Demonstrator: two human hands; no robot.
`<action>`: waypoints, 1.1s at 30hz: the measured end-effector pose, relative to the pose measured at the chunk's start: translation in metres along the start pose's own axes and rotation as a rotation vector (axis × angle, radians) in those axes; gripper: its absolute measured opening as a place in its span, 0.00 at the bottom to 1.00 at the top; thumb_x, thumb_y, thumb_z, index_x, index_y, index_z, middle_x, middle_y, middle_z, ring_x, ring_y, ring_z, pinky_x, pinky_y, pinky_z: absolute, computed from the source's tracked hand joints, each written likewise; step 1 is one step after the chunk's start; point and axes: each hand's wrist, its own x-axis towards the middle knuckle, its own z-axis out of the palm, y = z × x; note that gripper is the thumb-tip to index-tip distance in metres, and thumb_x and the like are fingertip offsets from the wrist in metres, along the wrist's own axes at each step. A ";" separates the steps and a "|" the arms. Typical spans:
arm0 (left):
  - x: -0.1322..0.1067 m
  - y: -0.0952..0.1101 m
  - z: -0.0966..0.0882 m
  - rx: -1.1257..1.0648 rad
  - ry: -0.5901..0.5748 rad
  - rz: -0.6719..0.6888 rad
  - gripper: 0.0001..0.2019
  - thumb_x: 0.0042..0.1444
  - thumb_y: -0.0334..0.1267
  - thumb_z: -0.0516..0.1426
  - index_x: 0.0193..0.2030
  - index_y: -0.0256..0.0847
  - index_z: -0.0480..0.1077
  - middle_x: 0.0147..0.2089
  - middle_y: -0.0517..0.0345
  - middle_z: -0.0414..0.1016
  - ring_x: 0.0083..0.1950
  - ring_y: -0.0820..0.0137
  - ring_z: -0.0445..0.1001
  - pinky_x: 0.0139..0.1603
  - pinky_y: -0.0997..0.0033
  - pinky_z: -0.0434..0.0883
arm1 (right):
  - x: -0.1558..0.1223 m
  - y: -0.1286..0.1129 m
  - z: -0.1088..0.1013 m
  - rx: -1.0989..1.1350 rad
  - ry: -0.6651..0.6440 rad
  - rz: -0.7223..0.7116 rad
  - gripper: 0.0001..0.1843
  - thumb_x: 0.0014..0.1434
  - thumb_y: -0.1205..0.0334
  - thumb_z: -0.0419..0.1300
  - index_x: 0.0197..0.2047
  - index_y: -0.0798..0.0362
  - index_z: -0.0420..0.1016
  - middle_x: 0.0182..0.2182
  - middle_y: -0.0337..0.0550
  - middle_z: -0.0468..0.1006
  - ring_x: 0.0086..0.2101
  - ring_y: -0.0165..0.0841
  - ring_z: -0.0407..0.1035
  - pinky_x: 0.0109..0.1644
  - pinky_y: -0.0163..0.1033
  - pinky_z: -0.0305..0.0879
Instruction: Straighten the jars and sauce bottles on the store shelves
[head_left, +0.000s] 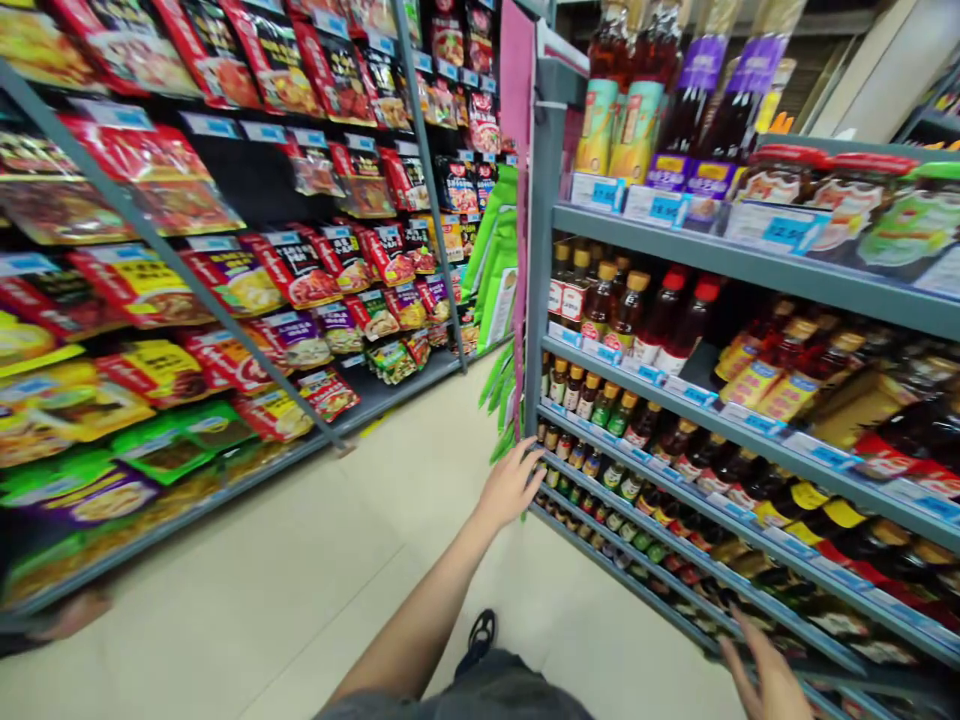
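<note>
My left hand (514,485) reaches forward with its fingers apart and nothing in them. It is close to the front corner of the grey bottle shelf (750,250), below the green packets (491,270) hanging at the shelf's end; whether it touches the shelf I cannot tell. At the lower right, my right hand (769,670) is partly cut off by the frame, its fingers spread and holding nothing visible. It is nearest the lower shelf edges, where rows of small dark bottles (682,440) stand.
On the left, a rack holds red, yellow and green food pouches (300,265). Tall bottles (690,120) and jars (855,200) stand on the upper right shelf. Pale tiled floor (360,560) runs between. A blurred shape (75,615), unclear, shows at lower left.
</note>
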 end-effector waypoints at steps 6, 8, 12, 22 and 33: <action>-0.016 -0.111 -0.060 0.121 0.066 0.012 0.14 0.66 0.41 0.49 0.55 0.41 0.66 0.62 0.55 0.61 0.58 0.67 0.66 0.58 0.63 0.68 | 0.184 -0.063 0.061 0.102 0.258 0.068 0.51 0.69 0.23 0.38 0.63 0.66 0.66 0.46 0.54 0.60 0.48 0.27 0.58 0.61 0.37 0.57; -0.023 -0.143 -0.077 0.182 0.078 0.002 0.13 0.66 0.41 0.49 0.54 0.42 0.66 0.61 0.55 0.63 0.56 0.67 0.67 0.56 0.63 0.68 | 0.231 -0.091 0.077 0.086 0.257 0.181 0.39 0.74 0.35 0.45 0.64 0.66 0.65 0.45 0.53 0.60 0.45 0.25 0.59 0.60 0.35 0.59; -0.039 -0.190 -0.102 0.251 0.080 -0.066 0.13 0.66 0.42 0.49 0.53 0.41 0.66 0.61 0.57 0.64 0.56 0.66 0.68 0.55 0.63 0.68 | 0.288 -0.131 0.100 -0.051 0.250 0.499 0.27 0.72 0.49 0.56 0.54 0.70 0.69 0.43 0.54 0.59 0.53 0.31 0.53 0.67 0.44 0.49; -0.062 -0.216 -0.101 0.238 0.074 -0.255 0.15 0.67 0.44 0.48 0.55 0.41 0.66 0.61 0.56 0.63 0.53 0.67 0.70 0.53 0.65 0.68 | 0.318 -0.135 0.118 -0.178 0.189 0.749 0.33 0.70 0.45 0.59 0.54 0.74 0.69 0.42 0.57 0.59 0.53 0.34 0.53 0.67 0.45 0.50; -0.071 -0.225 -0.102 0.387 0.217 -0.389 0.15 0.67 0.42 0.48 0.57 0.42 0.62 0.61 0.56 0.63 0.55 0.67 0.69 0.51 0.64 0.70 | 0.214 -0.127 0.180 -0.032 0.547 -0.017 0.50 0.69 0.30 0.48 0.72 0.69 0.53 0.53 0.60 0.53 0.58 0.38 0.50 0.66 0.47 0.51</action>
